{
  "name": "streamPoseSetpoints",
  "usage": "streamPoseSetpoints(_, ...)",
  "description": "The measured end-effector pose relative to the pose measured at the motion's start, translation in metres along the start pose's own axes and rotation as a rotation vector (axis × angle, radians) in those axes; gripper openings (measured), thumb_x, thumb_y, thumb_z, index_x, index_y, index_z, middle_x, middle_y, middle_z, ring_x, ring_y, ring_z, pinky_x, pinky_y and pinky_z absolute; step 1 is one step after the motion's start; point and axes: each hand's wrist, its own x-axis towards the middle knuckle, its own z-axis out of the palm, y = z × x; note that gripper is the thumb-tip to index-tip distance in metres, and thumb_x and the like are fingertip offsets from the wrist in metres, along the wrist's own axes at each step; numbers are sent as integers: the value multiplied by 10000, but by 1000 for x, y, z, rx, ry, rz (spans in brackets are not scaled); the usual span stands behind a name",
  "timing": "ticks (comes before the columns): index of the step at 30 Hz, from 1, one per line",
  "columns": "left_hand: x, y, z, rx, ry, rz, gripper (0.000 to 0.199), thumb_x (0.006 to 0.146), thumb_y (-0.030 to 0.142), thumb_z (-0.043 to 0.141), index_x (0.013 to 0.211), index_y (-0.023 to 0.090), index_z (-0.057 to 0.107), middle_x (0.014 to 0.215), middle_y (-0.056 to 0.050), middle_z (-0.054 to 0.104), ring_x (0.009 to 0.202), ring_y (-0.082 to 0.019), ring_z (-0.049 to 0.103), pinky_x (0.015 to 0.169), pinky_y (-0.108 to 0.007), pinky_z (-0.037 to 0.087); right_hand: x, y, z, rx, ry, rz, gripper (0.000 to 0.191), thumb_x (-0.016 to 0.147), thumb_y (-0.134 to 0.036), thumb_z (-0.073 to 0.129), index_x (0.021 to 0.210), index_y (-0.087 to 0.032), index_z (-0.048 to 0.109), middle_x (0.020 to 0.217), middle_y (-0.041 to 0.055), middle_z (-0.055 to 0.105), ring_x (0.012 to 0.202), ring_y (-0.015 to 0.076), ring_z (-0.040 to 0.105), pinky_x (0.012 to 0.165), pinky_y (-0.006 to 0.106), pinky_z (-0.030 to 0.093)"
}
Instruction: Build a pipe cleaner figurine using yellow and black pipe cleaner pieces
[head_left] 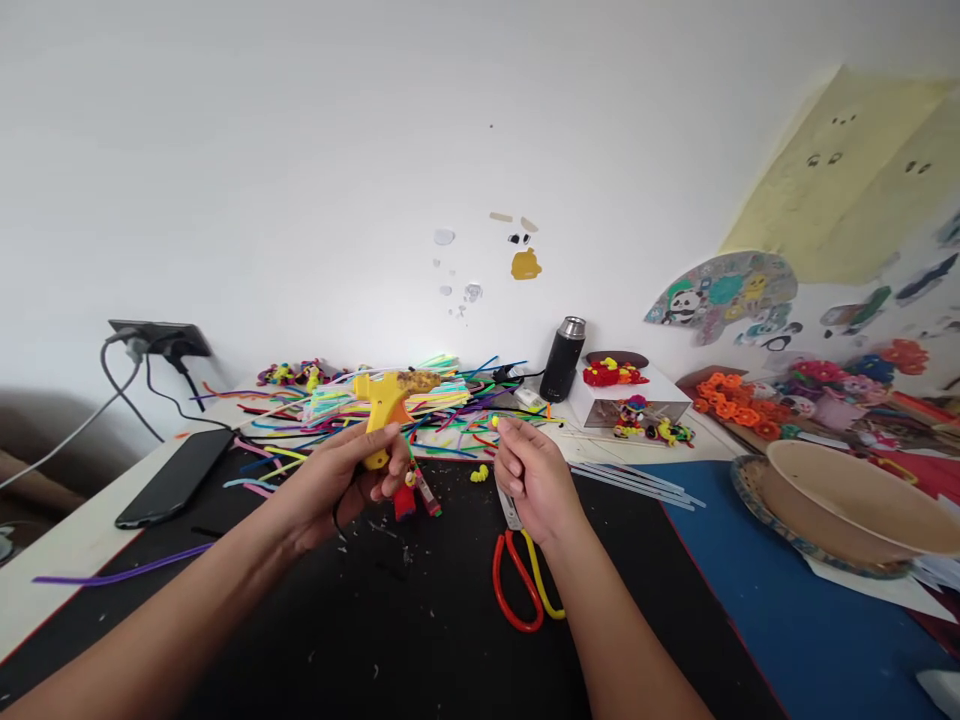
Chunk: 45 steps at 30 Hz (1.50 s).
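A yellow glue gun (384, 400) is in my left hand (356, 475), its stained nozzle pointing right over the pile of pipe cleaners (427, 400). My right hand (534, 480) pinches a small yellow piece (495, 422) between thumb and index finger, with the other fingers curled. Between the hands, a curled yellow piece (479, 474) lies on the black mat (420, 620). Scissors (517, 590) with red and yellow handles lie partly under my right hand. Just right of my left hand are a red piece (405, 503) and a small tube-like item (427, 492).
A phone (176, 478) lies at the left, near cables and a power strip (161, 338). Behind stand a black bottle (562, 360) and a white box (637, 395) with pipe-cleaner figures. Clear glue sticks (637, 482) and a beige bowl (862, 500) are at the right.
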Motion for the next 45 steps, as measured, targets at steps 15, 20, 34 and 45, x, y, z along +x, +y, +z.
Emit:
streamPoseSetpoints(15, 16, -13, 3, -3, -86, -29, 636, 917, 656, 694, 549, 208, 432, 496, 46, 363, 490, -101, 256, 491, -231, 361, -2, 10, 5, -3, -6, 59, 404, 749, -480, 915, 859, -172, 677, 482, -122, 410, 372, 35, 278, 405, 212, 130)
streamPoseSetpoints(20, 11, -17, 6, 79, -134, -3, 711, 934, 754, 591, 507, 212, 417, 476, 33, 348, 492, -112, 243, 487, -251, 326, 1, 11, 3, 26, 7, 66, 432, 709, -482, 940, 830, -181, 656, 476, -128, 394, 367, 33, 270, 386, 201, 130)
streamPoseSetpoints(34, 1, -15, 17, 353, -123, 77, 594, 923, 791, 559, 895, 200, 606, 478, 67, 441, 471, -130, 325, 530, -285, 318, 3, 7, 2, 87, 32, 70, 424, 709, -469, 938, 827, -175, 656, 479, -131, 390, 372, 30, 262, 392, 198, 137)
streamPoseSetpoints(45, 1, -15, 13, 584, -122, 149, 642, 936, 836, 458, 798, 221, 577, 498, 38, 484, 501, -158, 396, 562, -306, 351, 3, 5, 1, 100, 27, 63, 399, 731, -461, 918, 838, -177, 660, 482, -131, 385, 371, 35, 258, 388, 201, 129)
